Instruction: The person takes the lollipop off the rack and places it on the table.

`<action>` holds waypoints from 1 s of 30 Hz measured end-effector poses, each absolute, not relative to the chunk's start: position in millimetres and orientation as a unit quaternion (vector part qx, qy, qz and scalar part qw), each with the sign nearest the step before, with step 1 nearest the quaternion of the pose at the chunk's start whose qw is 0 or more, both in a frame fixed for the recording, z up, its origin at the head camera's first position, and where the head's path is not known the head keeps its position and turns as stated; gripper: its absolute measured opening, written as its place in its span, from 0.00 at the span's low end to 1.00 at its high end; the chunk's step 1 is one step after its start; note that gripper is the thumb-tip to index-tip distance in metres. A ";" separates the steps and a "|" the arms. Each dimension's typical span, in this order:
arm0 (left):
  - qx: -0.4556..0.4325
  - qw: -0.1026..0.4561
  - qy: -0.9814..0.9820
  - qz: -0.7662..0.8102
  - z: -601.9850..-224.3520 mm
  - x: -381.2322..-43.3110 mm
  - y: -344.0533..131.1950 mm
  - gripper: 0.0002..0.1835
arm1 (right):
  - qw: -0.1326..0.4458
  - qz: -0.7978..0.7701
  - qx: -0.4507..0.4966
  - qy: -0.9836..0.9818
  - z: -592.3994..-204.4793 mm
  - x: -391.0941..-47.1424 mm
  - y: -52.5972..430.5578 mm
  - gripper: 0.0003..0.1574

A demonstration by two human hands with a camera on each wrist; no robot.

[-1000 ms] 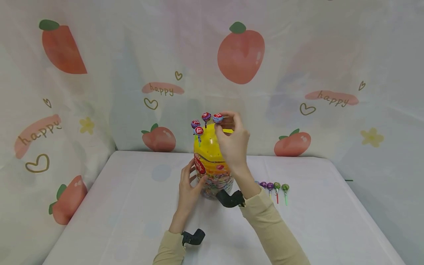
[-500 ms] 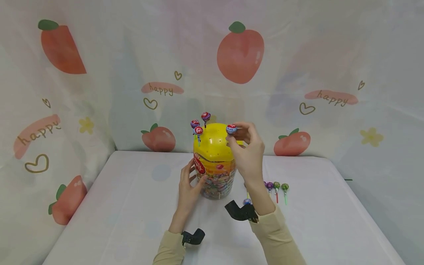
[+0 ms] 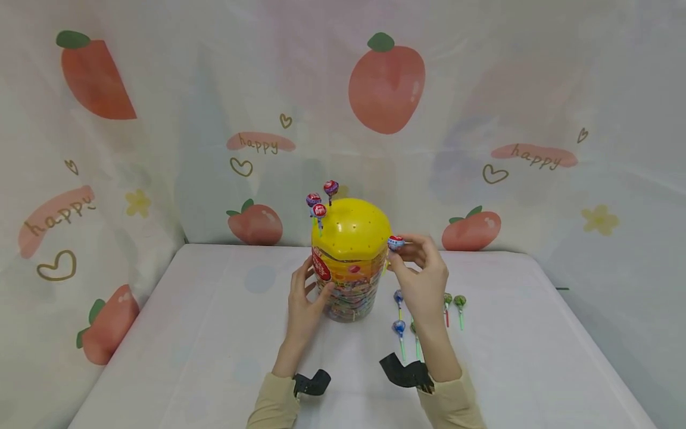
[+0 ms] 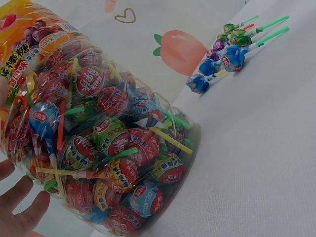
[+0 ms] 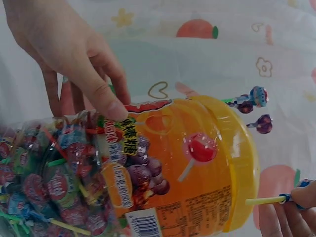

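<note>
Head view: candy jar (image 3: 354, 271) between left hand (image 3: 305, 304), spread against its side, and right hand (image 3: 425, 283), clamped on a lollipop (image 3: 396, 242).

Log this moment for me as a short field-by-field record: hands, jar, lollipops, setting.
left grip: thumb touching the jar's side
right grip: pinching a lollipop, yellow stick toward the lid
jar: upright, clear, filled with wrapped lollipops
lid: yellow, small holes, three lollipops standing at its left
loose lollipops: right of jar, partly hidden
table: white
backdrop: peach prints

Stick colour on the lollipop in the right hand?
Yellow; the stick shows best in the right wrist view.
</note>
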State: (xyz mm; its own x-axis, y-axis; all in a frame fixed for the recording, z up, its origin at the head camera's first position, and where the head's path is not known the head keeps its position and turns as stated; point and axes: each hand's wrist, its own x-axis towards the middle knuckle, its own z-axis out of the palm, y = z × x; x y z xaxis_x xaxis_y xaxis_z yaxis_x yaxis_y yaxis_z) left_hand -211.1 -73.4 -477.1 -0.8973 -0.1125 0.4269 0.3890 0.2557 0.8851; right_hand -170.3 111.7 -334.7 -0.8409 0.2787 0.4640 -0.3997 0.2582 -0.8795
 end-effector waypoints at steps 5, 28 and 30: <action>-0.089 0.211 -0.763 -0.604 -472.0 -207.9 -72.7 0.38 | 0.275 0.618 0.002 -0.737 -353.0 -166.0 118.6 0.20; -0.086 0.203 -0.766 -0.604 -479.4 -212.1 -74.0 0.38 | 0.226 0.595 -0.078 -0.768 -411.5 -156.1 146.3 0.20; -0.085 0.205 -0.768 -0.601 -479.5 -212.1 -74.0 0.38 | 0.230 0.596 -0.081 -0.765 -415.9 -156.2 148.4 0.20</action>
